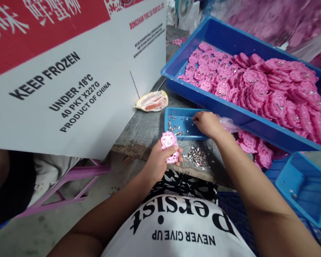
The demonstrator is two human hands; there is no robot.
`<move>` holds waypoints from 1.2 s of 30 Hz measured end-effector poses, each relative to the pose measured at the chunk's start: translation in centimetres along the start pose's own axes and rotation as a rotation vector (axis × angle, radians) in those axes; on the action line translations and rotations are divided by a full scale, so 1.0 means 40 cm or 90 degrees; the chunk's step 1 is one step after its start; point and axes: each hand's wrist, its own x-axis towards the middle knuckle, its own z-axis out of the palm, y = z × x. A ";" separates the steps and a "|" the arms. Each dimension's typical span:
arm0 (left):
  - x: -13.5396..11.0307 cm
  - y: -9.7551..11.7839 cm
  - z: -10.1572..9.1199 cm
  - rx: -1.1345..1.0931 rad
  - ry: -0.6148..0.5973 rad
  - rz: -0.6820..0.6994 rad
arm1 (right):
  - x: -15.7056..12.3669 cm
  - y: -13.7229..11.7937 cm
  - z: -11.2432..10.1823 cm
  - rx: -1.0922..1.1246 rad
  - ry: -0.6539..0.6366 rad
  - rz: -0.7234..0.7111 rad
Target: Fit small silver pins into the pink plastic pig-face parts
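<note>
My left hand [159, 157] is closed around a pink moulded piece [169, 142] with a raised pattern, in front of the table edge; a second one may lie under it. Inside the small blue tray [187, 137], my right hand [208, 123] has its fingers bent together at the right end. What those fingertips hold, if anything, is hidden. Small shiny metal parts [175, 126] lie scattered at the tray's left side. A loose heap of similar metal parts [198, 157] rests on the table just below the tray.
A large blue crate [243, 114] holds many pink pieces [275, 103]. More pink pieces [247, 141] lie beneath its edge. A printed carton [96, 78] stands at left, near a fruit wedge [152, 101] on the table [135, 137]. An inner blue bin [296, 182] sits at right.
</note>
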 end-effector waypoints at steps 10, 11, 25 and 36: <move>0.008 0.007 -0.017 0.014 -0.010 -0.007 | 0.025 0.000 0.014 -0.067 -0.117 -0.073; 0.009 0.008 -0.018 0.014 -0.010 -0.006 | 0.024 0.000 0.016 -0.075 -0.119 -0.081; 0.010 0.023 -0.020 0.004 -0.026 -0.027 | -0.013 0.036 -0.019 -0.068 -0.023 -0.076; 0.006 0.026 -0.024 0.007 -0.022 -0.028 | 0.024 -0.042 0.016 -0.157 -0.145 -0.129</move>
